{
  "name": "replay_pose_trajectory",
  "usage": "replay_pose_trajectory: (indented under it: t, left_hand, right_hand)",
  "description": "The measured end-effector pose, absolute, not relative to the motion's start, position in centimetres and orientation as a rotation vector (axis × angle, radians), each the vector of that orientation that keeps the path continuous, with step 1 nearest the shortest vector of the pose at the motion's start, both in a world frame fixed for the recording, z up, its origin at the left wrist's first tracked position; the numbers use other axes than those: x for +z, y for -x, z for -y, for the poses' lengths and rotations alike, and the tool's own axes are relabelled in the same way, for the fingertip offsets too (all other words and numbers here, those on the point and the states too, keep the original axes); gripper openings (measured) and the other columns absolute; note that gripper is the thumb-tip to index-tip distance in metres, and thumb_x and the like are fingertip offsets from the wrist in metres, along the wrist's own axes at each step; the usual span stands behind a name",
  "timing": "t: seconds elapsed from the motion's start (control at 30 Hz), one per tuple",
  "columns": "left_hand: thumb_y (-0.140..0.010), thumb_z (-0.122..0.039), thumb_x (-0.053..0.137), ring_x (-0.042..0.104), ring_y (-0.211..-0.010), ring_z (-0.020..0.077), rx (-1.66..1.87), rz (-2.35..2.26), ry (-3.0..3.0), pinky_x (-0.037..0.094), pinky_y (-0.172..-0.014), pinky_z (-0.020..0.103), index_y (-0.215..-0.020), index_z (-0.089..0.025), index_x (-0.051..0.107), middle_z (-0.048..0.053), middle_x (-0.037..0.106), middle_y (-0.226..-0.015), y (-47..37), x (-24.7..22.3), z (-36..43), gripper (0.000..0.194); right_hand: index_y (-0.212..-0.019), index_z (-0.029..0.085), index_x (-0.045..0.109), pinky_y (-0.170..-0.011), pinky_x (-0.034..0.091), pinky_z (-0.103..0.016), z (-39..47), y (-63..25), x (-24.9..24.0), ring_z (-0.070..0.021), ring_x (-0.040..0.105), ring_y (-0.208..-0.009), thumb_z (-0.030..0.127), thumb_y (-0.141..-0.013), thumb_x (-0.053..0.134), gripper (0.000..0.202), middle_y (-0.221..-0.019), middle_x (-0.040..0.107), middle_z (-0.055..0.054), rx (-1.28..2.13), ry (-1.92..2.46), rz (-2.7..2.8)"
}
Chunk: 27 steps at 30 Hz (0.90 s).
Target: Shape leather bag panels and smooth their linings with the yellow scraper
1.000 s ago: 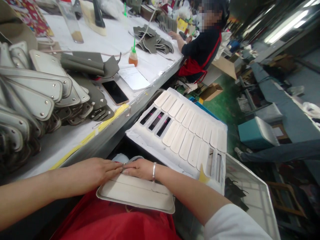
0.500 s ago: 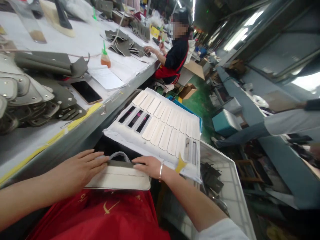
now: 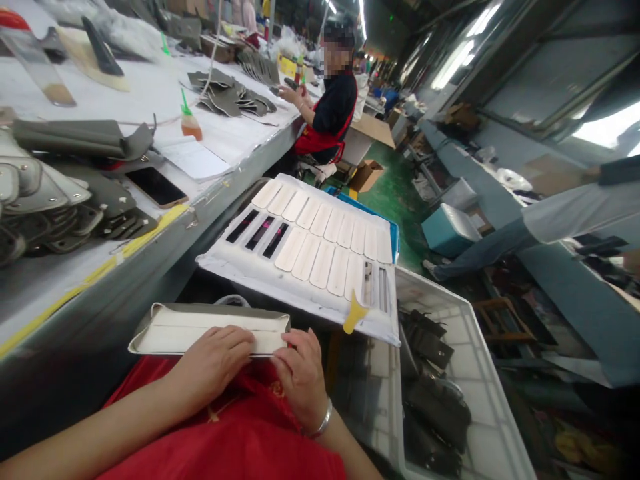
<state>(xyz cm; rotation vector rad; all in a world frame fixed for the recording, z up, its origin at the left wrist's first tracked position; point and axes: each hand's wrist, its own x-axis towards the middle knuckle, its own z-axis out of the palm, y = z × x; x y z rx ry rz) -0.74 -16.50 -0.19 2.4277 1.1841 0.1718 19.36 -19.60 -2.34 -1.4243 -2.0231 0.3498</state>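
A grey-green bag with a long cream base panel (image 3: 175, 331) lies across my lap, the cream side facing up. A curved handle (image 3: 233, 301) shows just behind it. My left hand (image 3: 217, 357) rests over the near edge of the panel, right of its middle, with bent fingers pressing on it; its thumb is hidden. At the panel's right end, my right hand (image 3: 303, 373) pinches the corner between thumb and fingers. Ahead stands a white-covered board (image 3: 250, 263) bearing rows of cream strips (image 3: 320, 260) and a yellow scraper-like piece (image 3: 355, 312).
To the left runs a worktable (image 3: 240, 150) with stacked grey-green pieces (image 3: 70, 143), a phone (image 3: 156, 186), a paper pad (image 3: 193, 159) and a glue bottle (image 3: 191, 123). A white crate (image 3: 473, 360) with dark bags stands right. A co-worker (image 3: 335, 100) sits farther along the table.
Both hands have moved toward my body, the left also to the right along the panel. The bag has shifted left, its left end now uncovered. My right hand has gone from its far edge to its right corner.
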Motion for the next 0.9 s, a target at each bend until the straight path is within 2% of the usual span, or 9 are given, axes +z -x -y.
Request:
replay_pose_trajectory:
  t: [0.2, 0.5, 0.6, 0.63, 0.7, 0.77, 0.83, 0.9]
  left_hand:
    - [-0.088, -0.015, 0.045, 0.051, -0.096, 0.0223, 0.178, -1.249, -2.444, 0.038, -0.081, 0.037, -0.086, -0.02, 0.062, 0.004, 0.061, -0.103, -0.1, -0.1, 16.7, 0.018]
    - [-0.086, -0.017, 0.043, 0.051, -0.089, 0.0218, 0.165, -1.349, -2.407, 0.04, -0.075, 0.037, -0.081, -0.018, 0.061, 0.007, 0.059, -0.097, -1.0, 0.1, 15.5, 0.019]
    - [-0.084, -0.017, 0.044, 0.051, -0.089, 0.0232, 0.112, -1.368, -2.424, 0.04, -0.073, 0.038, -0.08, -0.019, 0.06, 0.007, 0.058, -0.096, -1.3, 0.1, 15.1, 0.016]
    - [-0.084, -0.017, 0.045, 0.051, -0.088, 0.0232, 0.099, -1.365, -2.422, 0.041, -0.074, 0.038, -0.08, -0.019, 0.06, 0.007, 0.058, -0.096, -1.3, 0.2, 15.0, 0.015]
    - [-0.083, -0.018, 0.046, 0.051, -0.088, 0.0232, 0.078, -1.349, -2.416, 0.041, -0.074, 0.038, -0.08, -0.019, 0.06, 0.007, 0.058, -0.096, -1.2, 0.2, 14.7, 0.015]
    - [-0.083, -0.019, 0.047, 0.051, -0.087, 0.023, 0.061, -1.323, -2.401, 0.041, -0.075, 0.038, -0.079, -0.019, 0.061, 0.006, 0.057, -0.095, -1.1, 0.1, 14.4, 0.015]
    - [-0.083, -0.02, 0.048, 0.051, -0.087, 0.0225, 0.055, -1.289, -2.375, 0.041, -0.076, 0.038, -0.079, -0.019, 0.062, 0.006, 0.057, -0.095, -1.0, 0.0, 14.2, 0.015]
    - [-0.084, -0.021, 0.048, 0.05, -0.086, 0.0222, 0.059, -1.255, -2.359, 0.041, -0.077, 0.038, -0.079, -0.019, 0.062, 0.006, 0.056, -0.095, -0.8, -0.1, 14.0, 0.015]
  right_hand:
    - [-0.077, 0.022, 0.061, -0.107, 0.022, -0.047, 19.5, -19.1, -2.4, -0.0215, 0.044, -0.118, 0.017, -0.083, 0.052, 0.012, -0.111, 0.059, -0.004, 0.314, 1.475, 2.044]
    - [-0.073, 0.02, 0.054, -0.105, 0.025, -0.05, 19.6, -17.6, -2.9, -0.0237, 0.04, -0.122, 0.014, -0.081, 0.049, 0.011, -0.117, 0.056, -0.008, 0.294, 1.612, 1.941]
    - [-0.085, 0.019, 0.051, -0.102, 0.029, -0.051, 19.6, -17.2, -3.3, -0.0253, 0.041, -0.12, 0.017, -0.082, 0.048, 0.005, -0.122, 0.051, -0.012, 0.259, 1.642, 1.845]
    - [-0.092, 0.019, 0.05, -0.1, 0.032, -0.05, 19.6, -17.3, -3.4, -0.0263, 0.043, -0.117, 0.021, -0.081, 0.05, 0.011, -0.121, 0.051, -0.014, 0.25, 1.662, 1.8]
    - [-0.097, 0.018, 0.048, -0.089, 0.041, -0.047, 19.5, -17.6, -3.5, -0.0275, 0.05, -0.105, 0.029, -0.077, 0.056, 0.024, -0.109, 0.055, -0.014, 0.278, 1.757, 1.701]
    - [-0.087, 0.019, 0.048, -0.075, 0.047, -0.041, 19.3, -18.1, -3.5, -0.0248, 0.055, -0.085, 0.037, -0.073, 0.061, 0.027, -0.088, 0.057, -0.009, 0.452, 1.901, 1.638]
    - [-0.075, 0.021, 0.047, -0.063, 0.047, -0.035, 19.3, -18.5, -3.3, -0.0201, 0.055, -0.068, 0.043, -0.073, 0.063, 0.028, -0.072, 0.056, -0.003, 0.726, 2.021, 1.615]
    - [-0.074, 0.02, 0.048, -0.061, 0.047, -0.034, 19.3, -18.6, -3.0, -0.0196, 0.055, -0.066, 0.047, -0.074, 0.062, 0.03, -0.07, 0.057, -0.003, 0.783, 2.039, 1.635]
